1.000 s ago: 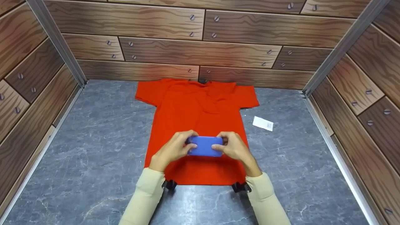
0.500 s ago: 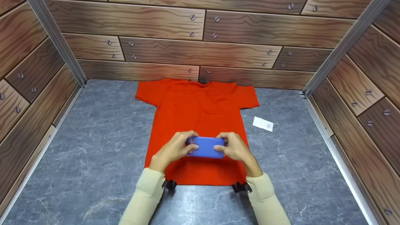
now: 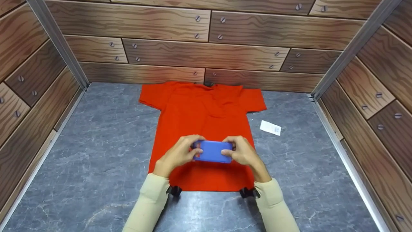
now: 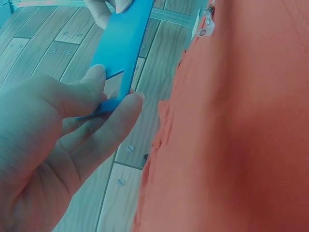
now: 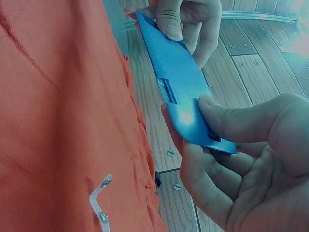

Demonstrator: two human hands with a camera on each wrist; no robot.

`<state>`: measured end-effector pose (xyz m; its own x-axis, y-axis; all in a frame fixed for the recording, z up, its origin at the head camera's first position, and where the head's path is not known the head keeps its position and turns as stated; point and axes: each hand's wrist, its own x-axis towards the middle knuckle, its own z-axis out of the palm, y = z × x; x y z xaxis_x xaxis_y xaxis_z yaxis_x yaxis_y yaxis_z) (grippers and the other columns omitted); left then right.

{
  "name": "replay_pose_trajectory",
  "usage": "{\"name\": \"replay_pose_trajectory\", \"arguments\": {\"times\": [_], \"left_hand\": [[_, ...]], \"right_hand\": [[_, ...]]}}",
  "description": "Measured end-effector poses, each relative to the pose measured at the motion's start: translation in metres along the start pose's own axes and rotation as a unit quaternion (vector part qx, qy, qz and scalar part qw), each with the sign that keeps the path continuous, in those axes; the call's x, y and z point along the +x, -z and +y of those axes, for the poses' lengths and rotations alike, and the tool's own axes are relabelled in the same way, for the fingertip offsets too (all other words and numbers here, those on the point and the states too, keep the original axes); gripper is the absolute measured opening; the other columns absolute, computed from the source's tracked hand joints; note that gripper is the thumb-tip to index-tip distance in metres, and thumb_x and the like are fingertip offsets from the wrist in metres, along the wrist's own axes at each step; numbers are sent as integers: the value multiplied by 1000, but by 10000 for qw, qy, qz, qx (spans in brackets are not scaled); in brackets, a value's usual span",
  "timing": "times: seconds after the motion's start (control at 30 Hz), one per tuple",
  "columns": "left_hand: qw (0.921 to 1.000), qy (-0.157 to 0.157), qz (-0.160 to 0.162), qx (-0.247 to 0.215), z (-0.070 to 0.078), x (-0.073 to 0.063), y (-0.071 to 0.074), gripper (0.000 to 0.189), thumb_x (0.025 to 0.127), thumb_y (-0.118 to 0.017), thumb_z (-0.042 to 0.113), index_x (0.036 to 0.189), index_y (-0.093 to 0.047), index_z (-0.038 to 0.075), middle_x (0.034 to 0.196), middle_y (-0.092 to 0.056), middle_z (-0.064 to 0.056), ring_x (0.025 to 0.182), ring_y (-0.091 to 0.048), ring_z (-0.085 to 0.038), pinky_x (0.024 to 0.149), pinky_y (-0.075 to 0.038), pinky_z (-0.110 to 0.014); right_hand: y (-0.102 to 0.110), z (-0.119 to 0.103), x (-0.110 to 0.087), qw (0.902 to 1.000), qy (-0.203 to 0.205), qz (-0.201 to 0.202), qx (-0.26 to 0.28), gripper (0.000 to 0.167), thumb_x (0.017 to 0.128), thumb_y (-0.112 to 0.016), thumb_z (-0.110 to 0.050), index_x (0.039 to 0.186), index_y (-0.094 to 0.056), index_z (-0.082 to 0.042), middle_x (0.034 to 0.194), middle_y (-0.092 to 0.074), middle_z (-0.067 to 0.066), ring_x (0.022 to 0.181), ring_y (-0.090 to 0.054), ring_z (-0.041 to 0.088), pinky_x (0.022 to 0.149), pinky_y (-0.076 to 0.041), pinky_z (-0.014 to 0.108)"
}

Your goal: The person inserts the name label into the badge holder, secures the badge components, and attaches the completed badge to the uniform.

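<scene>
A thin blue phone case (image 3: 212, 151), with a cut-out at its left end and a slot along its edge, is held level above an orange-red T-shirt (image 3: 199, 116). My left hand (image 3: 178, 154) pinches its left end, thumb on the near face and fingers behind. My right hand (image 3: 243, 153) grips the other end the same way. In the left wrist view the phone case (image 4: 120, 43) shows an angular opening beside the left thumb. The right wrist view has the phone case (image 5: 176, 72) lying between both thumbs and fingers, its far side hidden.
The T-shirt is spread flat on a grey marbled surface (image 3: 106, 145), its collar near the back wall. A small white printed card (image 3: 270, 128) lies right of it. Wood-patterned walls (image 3: 167, 53) rise at the back and both sides.
The phone case has shifted slightly right between the hands, and red now shows through its left end. Both hands have stayed nearly in place.
</scene>
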<state>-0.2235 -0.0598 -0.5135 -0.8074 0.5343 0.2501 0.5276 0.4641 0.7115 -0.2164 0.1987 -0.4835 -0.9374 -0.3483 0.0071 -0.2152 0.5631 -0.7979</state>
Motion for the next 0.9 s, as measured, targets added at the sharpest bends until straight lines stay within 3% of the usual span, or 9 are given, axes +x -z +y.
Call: {"name": "replay_pose_trajectory", "arguments": {"times": [0.37,0.67,0.9], "left_hand": [[9997,-171,-19,-168,-1,0,4,36,96,-71,14,131,-65,10,93,-63,-7,80,-64,-16,64,-58,-19],[9995,-45,-126,-278,-1,-1,6,37,97,-71,14,133,-64,10,92,-63,-7,74,-66,-15,60,-58,-19],[9994,86,-152,-315,-1,-2,7,37,97,-72,14,133,-64,11,106,-69,-9,71,-66,-14,60,-58,-20]], "right_hand": [[1,0,0,9998,-55,-7,169,20,89,-78,-1,108,-75,2,100,-74,23,80,-71,24,70,-63,35],[1,-1,1,9994,-256,-29,212,22,89,-78,-2,111,-75,2,102,-74,23,79,-70,24,66,-62,32],[1,-1,1,9994,-309,1,167,23,89,-78,-2,111,-76,1,99,-74,23,76,-69,22,63,-61,30]]}}
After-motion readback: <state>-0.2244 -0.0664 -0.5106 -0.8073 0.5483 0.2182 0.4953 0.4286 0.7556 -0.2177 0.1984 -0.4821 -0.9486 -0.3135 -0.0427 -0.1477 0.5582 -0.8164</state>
